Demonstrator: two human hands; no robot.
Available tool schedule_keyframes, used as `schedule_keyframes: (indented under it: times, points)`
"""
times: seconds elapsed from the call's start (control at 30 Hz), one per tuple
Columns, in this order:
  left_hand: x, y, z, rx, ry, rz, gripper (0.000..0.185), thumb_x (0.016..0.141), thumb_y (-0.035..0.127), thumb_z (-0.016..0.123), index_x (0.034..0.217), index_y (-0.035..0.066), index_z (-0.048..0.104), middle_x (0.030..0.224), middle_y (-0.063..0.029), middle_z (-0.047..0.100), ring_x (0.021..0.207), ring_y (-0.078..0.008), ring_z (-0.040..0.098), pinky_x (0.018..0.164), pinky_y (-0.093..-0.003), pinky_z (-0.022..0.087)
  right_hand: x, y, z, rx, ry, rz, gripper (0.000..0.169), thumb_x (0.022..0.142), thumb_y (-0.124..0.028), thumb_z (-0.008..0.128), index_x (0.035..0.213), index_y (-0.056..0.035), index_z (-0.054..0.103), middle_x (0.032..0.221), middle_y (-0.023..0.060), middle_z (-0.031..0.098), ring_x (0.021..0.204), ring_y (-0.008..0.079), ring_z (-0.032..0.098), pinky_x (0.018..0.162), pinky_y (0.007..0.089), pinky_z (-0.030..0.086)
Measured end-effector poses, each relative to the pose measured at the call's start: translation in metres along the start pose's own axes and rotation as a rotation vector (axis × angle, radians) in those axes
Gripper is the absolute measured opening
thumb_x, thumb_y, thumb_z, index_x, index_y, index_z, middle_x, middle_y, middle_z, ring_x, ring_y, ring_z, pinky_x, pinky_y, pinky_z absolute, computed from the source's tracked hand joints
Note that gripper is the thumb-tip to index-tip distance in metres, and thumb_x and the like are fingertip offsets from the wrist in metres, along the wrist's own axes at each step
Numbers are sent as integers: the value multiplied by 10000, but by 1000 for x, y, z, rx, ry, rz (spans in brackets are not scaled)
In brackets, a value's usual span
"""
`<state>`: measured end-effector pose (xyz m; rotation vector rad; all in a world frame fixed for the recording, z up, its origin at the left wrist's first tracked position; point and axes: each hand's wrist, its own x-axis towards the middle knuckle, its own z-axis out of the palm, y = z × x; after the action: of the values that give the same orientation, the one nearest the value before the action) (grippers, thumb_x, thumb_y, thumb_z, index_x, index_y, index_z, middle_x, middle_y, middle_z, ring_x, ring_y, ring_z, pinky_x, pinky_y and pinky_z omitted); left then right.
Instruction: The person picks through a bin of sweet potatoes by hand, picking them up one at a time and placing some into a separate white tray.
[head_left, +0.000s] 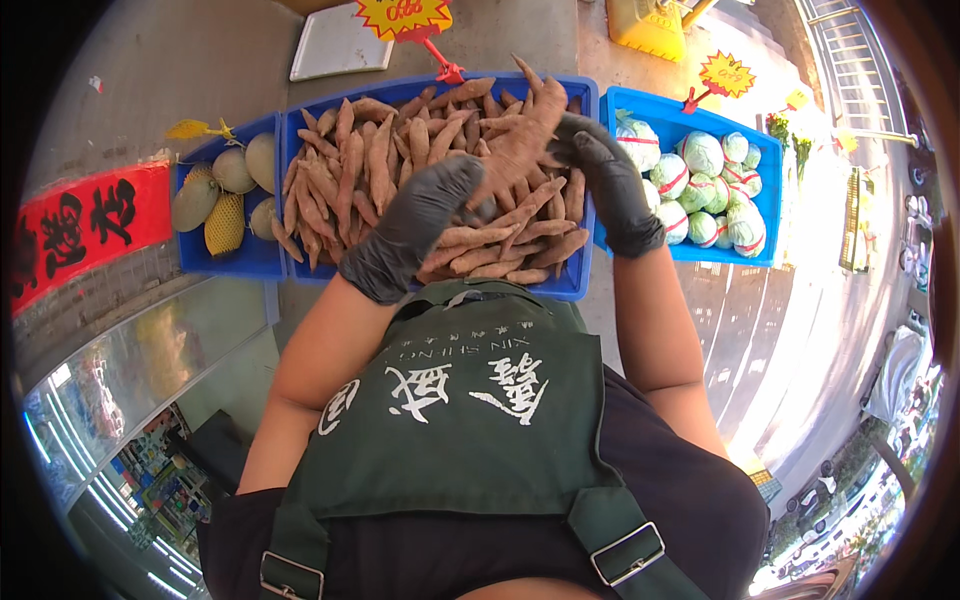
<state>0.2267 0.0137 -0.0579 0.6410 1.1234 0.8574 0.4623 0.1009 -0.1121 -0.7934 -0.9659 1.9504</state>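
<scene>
A large, slightly blurred sweet potato (519, 144) is raised above the heap, its tapered tip pointing away from me. My left hand (416, 225), in a black glove, grips its lower left side. On the other side is my right hand (615, 187), also black-gloved, with fingers bent against or behind the sweet potato's right edge. The root partly hides those fingertips, so their hold is unclear. Beneath both hands, many sweet potatoes (379, 169) fill a blue plastic crate (590, 255).
A blue crate of melons (234, 171) adjoins on the left. Wrapped cabbages (701, 154) fill another blue crate on the right. Star-shaped price signs (405, 16) are clipped to the crates. Behind are a white tray (341, 43) and a yellow jerrycan (646, 30). A red banner (90, 225) lies left.
</scene>
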Motion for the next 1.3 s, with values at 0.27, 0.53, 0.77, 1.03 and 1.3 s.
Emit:
schedule_keyframes:
  times: [0.27,0.53,0.77,1.03,1.3]
  points:
    - [-18,-75,-127,206,503,-1,288,986,255,570,1152,23,616,1015,-52,628,941,-141,598,819,-283,494,-35,101,-88,-1401,-121,341,244,868,-177,571,1060,-66,673,986,184,689,948,364,657,830,430,512]
    - [-22,-76,-123,1091,618,353,361,962,275,586,1185,-8,605,1149,-160,638,1056,-275,612,923,-348,480,-34,89,-59,-1512,-295,311,147,847,-166,619,928,-45,645,940,158,680,896,353,648,770,433,508]
    - [-10,3,24,972,120,525,583,911,344,646,1376,38,473,1176,-223,618,1068,-359,612,927,-386,476,-9,-26,7,-785,-93,-129,242,972,-272,579,1019,-42,637,848,17,623,776,149,577,706,303,481]
    - [-37,37,40,17,13,28,509,994,210,545,1431,-1,391,1051,-110,642,881,-157,635,733,-255,513,0,-58,51,206,-142,26,322,1015,-345,493,1111,-59,604,810,-10,582,688,76,495,638,222,406]
    - [-52,26,34,817,137,472,495,993,243,552,1391,-29,438,1003,-93,673,848,-131,643,718,-292,519,-1,-50,77,-682,72,-241,154,981,-176,585,984,-23,600,876,-19,550,808,74,482,708,243,429]
